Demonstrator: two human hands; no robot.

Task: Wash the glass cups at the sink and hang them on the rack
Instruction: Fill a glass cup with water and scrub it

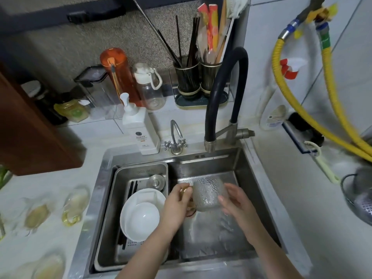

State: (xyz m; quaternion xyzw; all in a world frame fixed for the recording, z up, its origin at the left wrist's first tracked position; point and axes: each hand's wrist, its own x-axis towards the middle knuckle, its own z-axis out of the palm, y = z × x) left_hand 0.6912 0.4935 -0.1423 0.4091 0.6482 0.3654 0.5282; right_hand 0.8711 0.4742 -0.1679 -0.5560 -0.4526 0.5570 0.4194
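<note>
One textured glass cup (209, 195) is being held over the basin of the sink (247, 170), below and in front of the black faucet (221, 93), its long axis running roughly up the frame. It is being gripped between both hands: the left hand (177, 202) is pinching the handle side, fingers curled, while the right hand (235, 200) is cupping the opposite wall, so both are equally near. About four more glass cups (75, 204) are being left blurred on the left counter; no rack can be identified.
</note>
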